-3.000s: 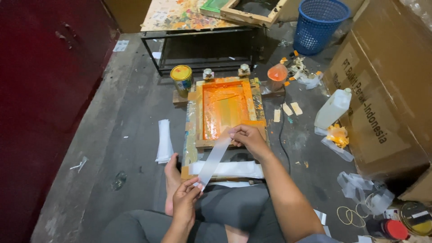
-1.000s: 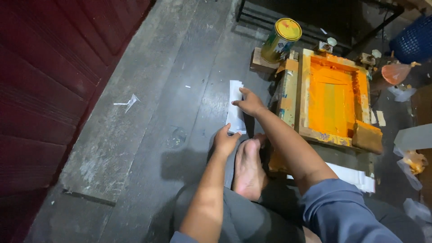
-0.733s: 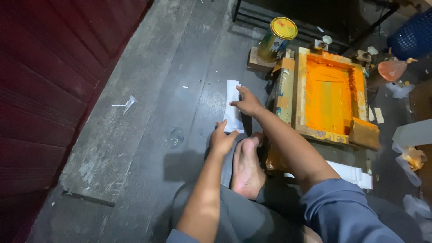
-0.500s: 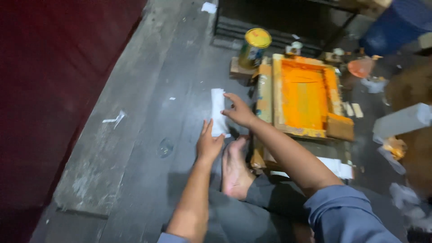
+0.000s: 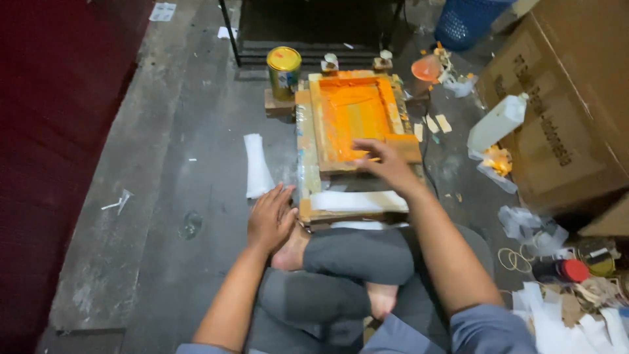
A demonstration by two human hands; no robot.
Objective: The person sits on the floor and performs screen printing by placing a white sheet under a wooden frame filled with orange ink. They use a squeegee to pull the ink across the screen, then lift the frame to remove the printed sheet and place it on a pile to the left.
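Note:
I sit cross-legged on a concrete floor. My left hand [image 5: 270, 217] rests with fingers spread on my bare foot, holding nothing. My right hand [image 5: 385, 164] reaches over the near edge of a wooden screen-printing frame [image 5: 308, 141] coated with orange ink [image 5: 350, 111], fingers apart, empty. A stack of white plastic strips [image 5: 257, 165] lies on the floor left of the frame. Another white strip [image 5: 357, 200] lies across the board under the frame's near end.
A yellow-lidded tin [image 5: 283, 71] stands behind the frame. A blue basket [image 5: 468, 23], large cardboard boxes [image 5: 570, 111], a white plastic bottle [image 5: 496, 123], an orange-stained cup [image 5: 426, 69] and scraps are to the right. A dark red cabinet [image 5: 52, 131] lines the left.
Both hands have left the white strips on the floor at the left. My right hand swung right over the orange frame, my left drew back onto my foot; the view turned right.

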